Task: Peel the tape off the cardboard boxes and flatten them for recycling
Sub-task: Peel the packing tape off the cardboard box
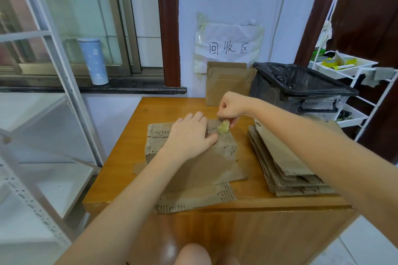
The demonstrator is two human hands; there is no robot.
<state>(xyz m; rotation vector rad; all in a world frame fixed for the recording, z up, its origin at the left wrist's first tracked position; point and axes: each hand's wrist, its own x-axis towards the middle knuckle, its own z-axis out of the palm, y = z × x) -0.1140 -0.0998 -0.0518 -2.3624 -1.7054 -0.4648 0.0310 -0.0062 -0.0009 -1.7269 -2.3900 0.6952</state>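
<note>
A flattened cardboard box (200, 170) with torn, ragged edges lies on the wooden table (254, 217). My left hand (190, 133) presses flat on its far part, fingers spread. My right hand (229, 107) is just beyond it and pinches a crumpled wad of yellowish clear tape (223, 127), lifted a little off the cardboard at my left fingertips. Whether the tape still sticks to the box cannot be told.
A stack of flattened boxes (286, 161) lies at the right of the table. A folded box (226, 84) stands against the wall under a paper sign. A bin with a black bag (301, 84) and a white trolley (353, 84) are at the right, white shelving (43, 127) at the left.
</note>
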